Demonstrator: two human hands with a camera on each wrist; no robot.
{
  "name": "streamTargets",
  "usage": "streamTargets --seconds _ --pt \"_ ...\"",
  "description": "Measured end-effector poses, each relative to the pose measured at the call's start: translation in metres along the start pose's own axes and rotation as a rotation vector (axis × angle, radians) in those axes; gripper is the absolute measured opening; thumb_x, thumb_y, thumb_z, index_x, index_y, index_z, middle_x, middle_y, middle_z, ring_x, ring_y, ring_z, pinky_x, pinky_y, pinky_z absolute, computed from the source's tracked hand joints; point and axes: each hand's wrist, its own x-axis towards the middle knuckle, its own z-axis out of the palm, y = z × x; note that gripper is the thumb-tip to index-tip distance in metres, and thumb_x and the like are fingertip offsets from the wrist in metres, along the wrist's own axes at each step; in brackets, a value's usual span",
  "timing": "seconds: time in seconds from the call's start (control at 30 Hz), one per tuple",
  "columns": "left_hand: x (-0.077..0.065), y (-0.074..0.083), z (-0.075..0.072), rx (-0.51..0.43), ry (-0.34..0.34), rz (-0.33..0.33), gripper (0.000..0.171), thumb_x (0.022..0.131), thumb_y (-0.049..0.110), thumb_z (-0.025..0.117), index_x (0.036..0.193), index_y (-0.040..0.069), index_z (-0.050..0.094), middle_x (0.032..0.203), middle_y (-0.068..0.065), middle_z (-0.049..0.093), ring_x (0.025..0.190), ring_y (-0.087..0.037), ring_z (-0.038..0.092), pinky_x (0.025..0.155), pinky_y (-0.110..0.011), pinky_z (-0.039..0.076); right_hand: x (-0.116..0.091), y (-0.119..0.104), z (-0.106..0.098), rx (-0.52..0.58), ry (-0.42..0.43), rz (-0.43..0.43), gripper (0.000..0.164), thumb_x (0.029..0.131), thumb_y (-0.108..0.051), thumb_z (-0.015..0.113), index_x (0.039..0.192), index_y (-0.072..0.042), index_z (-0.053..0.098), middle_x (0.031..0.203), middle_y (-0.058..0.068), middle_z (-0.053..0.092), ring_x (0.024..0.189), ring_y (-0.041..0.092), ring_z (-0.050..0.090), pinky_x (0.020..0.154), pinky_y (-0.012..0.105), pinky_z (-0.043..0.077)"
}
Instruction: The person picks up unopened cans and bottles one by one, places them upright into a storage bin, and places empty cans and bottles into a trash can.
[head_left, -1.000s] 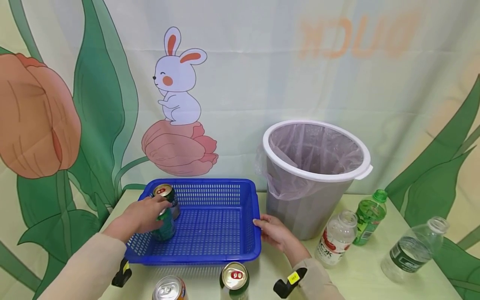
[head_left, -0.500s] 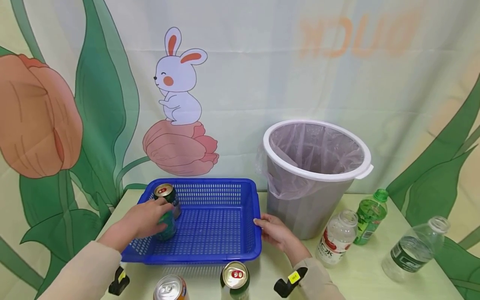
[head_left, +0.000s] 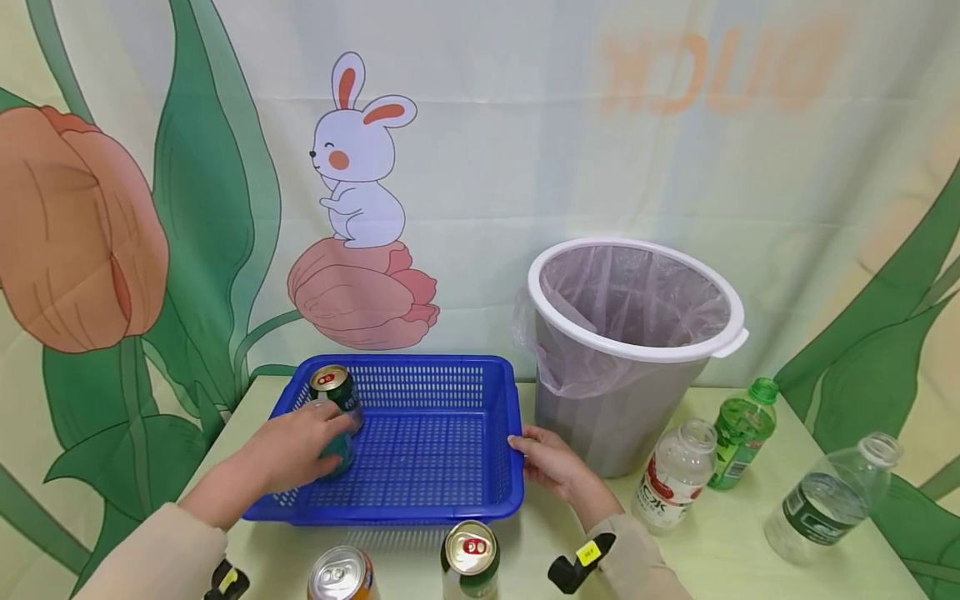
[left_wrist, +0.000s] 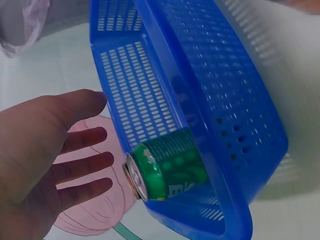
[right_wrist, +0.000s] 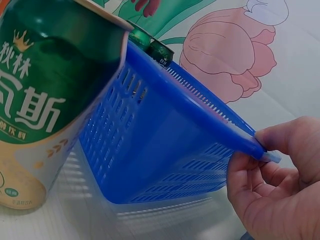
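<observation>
My left hand (head_left: 300, 448) hovers over the near-left part of the blue plastic basket (head_left: 420, 515), partly hiding a green drink can (head_left: 343, 455) that stands inside. In the left wrist view its fingers are extended, with a gap between them and the top of the green can (left_wrist: 172, 167). Behind that one, a dark green can with a gold top (head_left: 334, 385) stands in the basket's far-left corner. At the basket's right side, my right hand (head_left: 553, 462) pinches the rim between thumb and fingers, as the right wrist view also shows.
Two cans, one orange with a silver top (head_left: 342, 577) and one green and gold (head_left: 470, 554), stand before the basket. A grey bin (head_left: 600, 417) with a liner is to its right. Further right are a red-labelled bottle (head_left: 670, 479), a green bottle (head_left: 741, 433) and a clear bottle (head_left: 821, 504).
In the head view my left hand has shifted slightly down and right over the green can, and its wrist has swung lower. My right hand keeps its place on the rim.
</observation>
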Motion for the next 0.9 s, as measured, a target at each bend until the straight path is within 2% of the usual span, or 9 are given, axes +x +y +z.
streamTargets --seconds 0.13,0.4,0.63,0.9 --pt "-0.004 0.008 -0.004 -0.007 0.023 0.015 0.035 0.075 0.021 0.074 0.107 0.013 0.063 0.102 -0.004 0.059 0.097 -0.025 0.056 0.075 -0.04 0.052 0.0 0.0 -0.001 0.008 -0.002 0.001 0.033 0.094 -0.014 0.049 0.117 0.008 0.043 0.085 0.003 0.06 0.071 0.01 0.058 0.062 0.022 0.049" --pt "-0.013 0.02 -0.01 -0.074 0.036 0.015 0.038 0.075 0.022 0.075 0.11 0.014 0.062 0.102 -0.001 0.058 0.089 -0.018 0.059 0.071 -0.035 0.052 -0.001 -0.001 0.001 -0.003 0.016 0.001 0.03 0.093 -0.013 0.051 0.115 0.007 0.046 0.086 0.005 0.061 0.07 0.01 0.057 0.062 0.021 0.049" --pt "-0.024 0.027 -0.009 -0.072 0.061 0.041 0.038 0.074 0.022 0.075 0.109 0.016 0.062 0.099 0.003 0.057 0.082 -0.014 0.059 0.067 -0.032 0.051 -0.001 0.0 0.003 0.011 0.015 0.004 0.027 0.093 -0.012 0.05 0.112 0.007 0.046 0.084 0.005 0.06 0.068 0.01 0.057 0.061 0.021 0.048" --pt "-0.033 0.035 -0.004 -0.092 0.072 0.044 0.04 0.074 0.024 0.075 0.11 0.016 0.062 0.102 0.002 0.058 0.088 -0.017 0.06 0.072 -0.036 0.052 -0.001 -0.001 0.002 0.003 0.037 0.006 0.023 0.093 -0.011 0.05 0.109 0.005 0.047 0.08 0.003 0.059 0.066 0.009 0.055 0.058 0.02 0.047"
